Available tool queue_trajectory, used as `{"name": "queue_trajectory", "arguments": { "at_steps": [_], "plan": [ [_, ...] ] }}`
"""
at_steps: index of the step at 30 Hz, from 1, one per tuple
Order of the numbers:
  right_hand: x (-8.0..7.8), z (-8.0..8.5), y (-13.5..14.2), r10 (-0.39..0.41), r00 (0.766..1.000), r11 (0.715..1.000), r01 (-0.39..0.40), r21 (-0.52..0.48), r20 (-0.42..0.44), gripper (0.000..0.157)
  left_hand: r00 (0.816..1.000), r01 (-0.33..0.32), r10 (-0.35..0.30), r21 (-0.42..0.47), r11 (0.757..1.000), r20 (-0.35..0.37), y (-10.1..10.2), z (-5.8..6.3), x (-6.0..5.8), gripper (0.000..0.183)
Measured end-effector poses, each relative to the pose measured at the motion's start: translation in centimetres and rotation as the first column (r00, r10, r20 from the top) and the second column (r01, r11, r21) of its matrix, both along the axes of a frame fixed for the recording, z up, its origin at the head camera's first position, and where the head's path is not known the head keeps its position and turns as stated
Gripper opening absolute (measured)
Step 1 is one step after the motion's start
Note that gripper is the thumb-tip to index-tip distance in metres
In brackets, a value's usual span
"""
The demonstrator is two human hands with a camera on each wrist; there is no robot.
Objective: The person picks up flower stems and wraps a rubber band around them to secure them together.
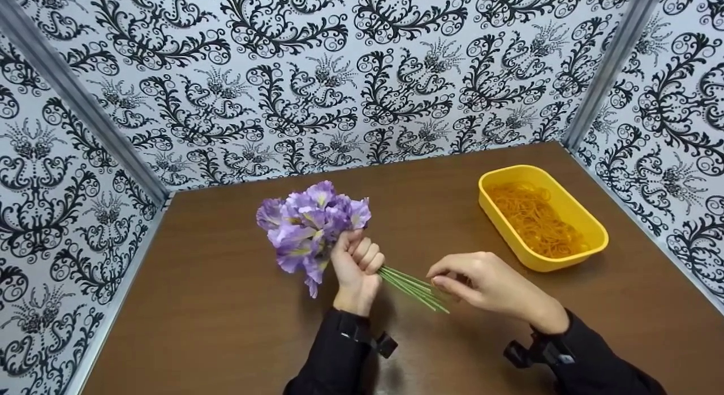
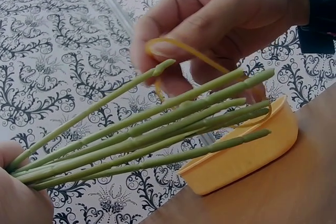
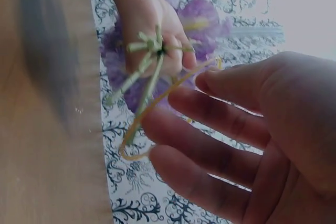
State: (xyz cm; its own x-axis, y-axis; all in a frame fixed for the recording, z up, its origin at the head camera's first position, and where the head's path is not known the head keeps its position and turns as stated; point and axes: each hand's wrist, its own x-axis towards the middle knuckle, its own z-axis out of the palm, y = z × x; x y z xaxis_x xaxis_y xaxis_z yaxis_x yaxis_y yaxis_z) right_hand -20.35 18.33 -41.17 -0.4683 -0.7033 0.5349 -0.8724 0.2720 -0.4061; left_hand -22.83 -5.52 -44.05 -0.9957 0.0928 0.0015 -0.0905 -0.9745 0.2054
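Observation:
My left hand (image 1: 358, 265) grips a bunch of purple artificial flowers (image 1: 317, 219) just below the blooms. Several green stems (image 2: 152, 135) stick out of that fist toward the right, their cut ends slightly fanned. Close to the stem ends is my right hand (image 1: 489, 282), holding a thin yellow rubber band (image 3: 157, 98) with thumb and fingers. In the left wrist view the band forms a loop that overlaps the stem tips, and one stem stands apart above the others.
A yellow plastic tub (image 1: 509, 228) holding a heap of rubber bands (image 1: 534, 219) sits on the right of the brown table (image 1: 215, 304). Panels with a black-and-white scroll pattern (image 1: 317, 95) enclose the back and both sides.

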Motion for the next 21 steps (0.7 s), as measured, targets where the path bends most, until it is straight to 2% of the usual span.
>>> {"name": "queue_trajectory", "arguments": {
  "at_steps": [4,13,21],
  "plan": [
    [0.1,-0.3,-0.4,-0.005,1.0,1.0,0.005,-0.013,-0.029,0.015,1.0,0.007,-0.007,-0.013,1.0,-0.01,0.2,0.0,0.1,0.04],
    [0.1,-0.7,-1.0,-0.002,0.996,0.996,-0.005,-0.084,-0.086,0.028,1.0,0.013,-0.013,-0.027,1.0,-0.005,0.5,-0.1,0.2,0.04],
    [0.1,-0.7,-1.5,-0.014,0.997,0.988,0.002,-0.152,-0.076,0.02,0.999,0.037,-0.037,-0.089,0.995,0.002,1.6,-0.3,0.7,0.041]
  ]
}}
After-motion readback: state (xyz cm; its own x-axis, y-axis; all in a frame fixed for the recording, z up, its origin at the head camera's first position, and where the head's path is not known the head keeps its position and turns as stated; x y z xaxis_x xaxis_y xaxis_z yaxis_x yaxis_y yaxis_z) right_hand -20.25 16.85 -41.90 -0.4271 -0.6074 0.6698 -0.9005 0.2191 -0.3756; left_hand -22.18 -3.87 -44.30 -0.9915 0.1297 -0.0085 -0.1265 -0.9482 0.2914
